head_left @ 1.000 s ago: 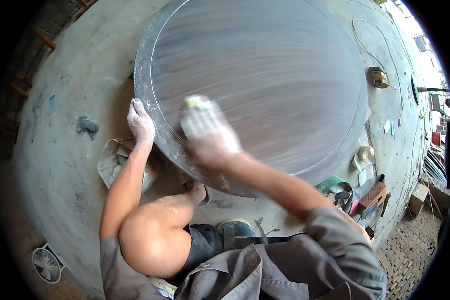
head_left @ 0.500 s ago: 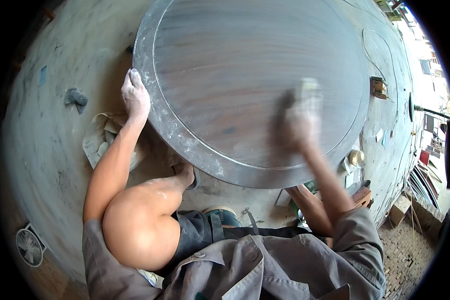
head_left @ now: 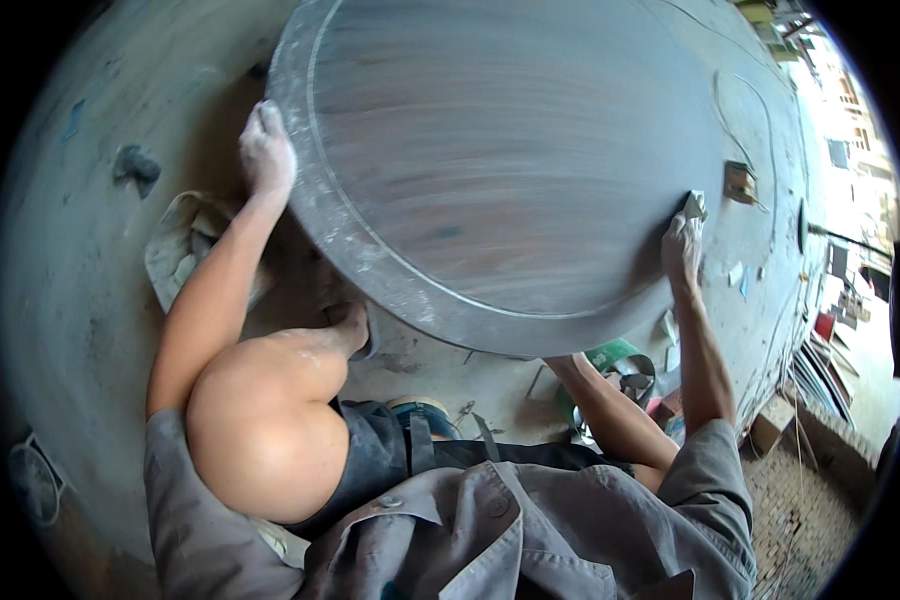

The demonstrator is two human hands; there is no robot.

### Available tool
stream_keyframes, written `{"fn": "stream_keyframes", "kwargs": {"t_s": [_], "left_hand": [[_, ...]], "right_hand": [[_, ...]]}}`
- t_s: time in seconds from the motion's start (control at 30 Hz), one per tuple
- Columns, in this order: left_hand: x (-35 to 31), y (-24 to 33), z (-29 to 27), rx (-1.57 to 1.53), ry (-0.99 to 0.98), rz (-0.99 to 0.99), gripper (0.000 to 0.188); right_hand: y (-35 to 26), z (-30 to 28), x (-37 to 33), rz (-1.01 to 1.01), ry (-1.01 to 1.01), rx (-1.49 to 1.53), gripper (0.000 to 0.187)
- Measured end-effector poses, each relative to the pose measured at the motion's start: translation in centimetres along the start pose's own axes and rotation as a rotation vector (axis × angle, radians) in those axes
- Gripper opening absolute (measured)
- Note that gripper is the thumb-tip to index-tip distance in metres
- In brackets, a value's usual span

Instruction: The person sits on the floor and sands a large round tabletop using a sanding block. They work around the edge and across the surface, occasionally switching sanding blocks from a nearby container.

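Note:
A large round tabletop (head_left: 500,180), dark grey-brown with a thin groove inside its rim, lies in front of my knees. White dust marks the left and near parts of its rim. My left hand (head_left: 269,155), dusty white, is closed around the tabletop's left edge. Over at the right edge, my right hand (head_left: 682,250) holds a pale folded piece of sandpaper (head_left: 695,206) against the rim. Its fingers are bent over the piece and hide most of it.
A pale cloth sack (head_left: 165,255) and a grey crumpled lump (head_left: 137,168) lie on the floor at left. Right of the table sit a small brown block-shaped tool (head_left: 740,183) and a cable. A green bucket (head_left: 620,358) stands by my right leg, a box (head_left: 771,424) further right.
My right hand has swept from the tabletop's inner surface out to its right edge, carrying the sandpaper. My left hand keeps its hold on the left edge; the whole view has shifted slightly.

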State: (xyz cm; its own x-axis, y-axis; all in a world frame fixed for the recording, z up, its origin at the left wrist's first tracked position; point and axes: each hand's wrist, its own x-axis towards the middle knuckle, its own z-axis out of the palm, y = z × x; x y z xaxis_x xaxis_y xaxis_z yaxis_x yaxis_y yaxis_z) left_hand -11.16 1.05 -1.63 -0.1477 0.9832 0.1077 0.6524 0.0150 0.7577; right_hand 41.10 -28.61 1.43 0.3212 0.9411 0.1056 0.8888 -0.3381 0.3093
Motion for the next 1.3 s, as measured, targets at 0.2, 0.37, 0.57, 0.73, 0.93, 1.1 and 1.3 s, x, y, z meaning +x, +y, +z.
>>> {"fn": "stream_keyframes", "kwargs": {"t_s": [0.2, 0.37, 0.57, 0.73, 0.93, 1.1, 1.3], "left_hand": [[0.7, -1.7, 0.1, 0.003, 0.071, 0.082, 0.055], [0.7, -2.9, -0.1, 0.018, 0.094, 0.035, 0.050], [1.8, -2.8, 2.5, -0.032, 0.142, 0.191, 0.050], [2.6, -5.3, -0.3, -0.014, -0.122, 0.142, 0.052], [0.2, 0.6, 2.1, -0.344, 0.067, 0.137, 0.048], [0.2, 0.7, 0.6, -0.343, 0.078, 0.071, 0.047], [2.1, -5.2, 1.2, 0.008, 0.026, -0.049, 0.055]], "right_hand": [[-34.1, -15.1, -3.0, -0.574, -0.078, 0.597, 0.061], [-26.9, -11.7, -1.8, -0.534, -0.069, 0.810, 0.053], [5.6, 0.8, -2.7, 0.288, -0.131, 0.406, 0.017], [-1.0, 0.2, -2.3, 0.222, 0.101, 0.505, 0.050], [1.0, 1.2, -3.1, 0.150, -0.101, 0.025, 0.028], [-31.2, -12.9, -5.7, -0.395, -0.052, 0.484, 0.068], [-22.9, -10.7, -5.5, -0.417, -0.171, 0.533, 0.063]]}}
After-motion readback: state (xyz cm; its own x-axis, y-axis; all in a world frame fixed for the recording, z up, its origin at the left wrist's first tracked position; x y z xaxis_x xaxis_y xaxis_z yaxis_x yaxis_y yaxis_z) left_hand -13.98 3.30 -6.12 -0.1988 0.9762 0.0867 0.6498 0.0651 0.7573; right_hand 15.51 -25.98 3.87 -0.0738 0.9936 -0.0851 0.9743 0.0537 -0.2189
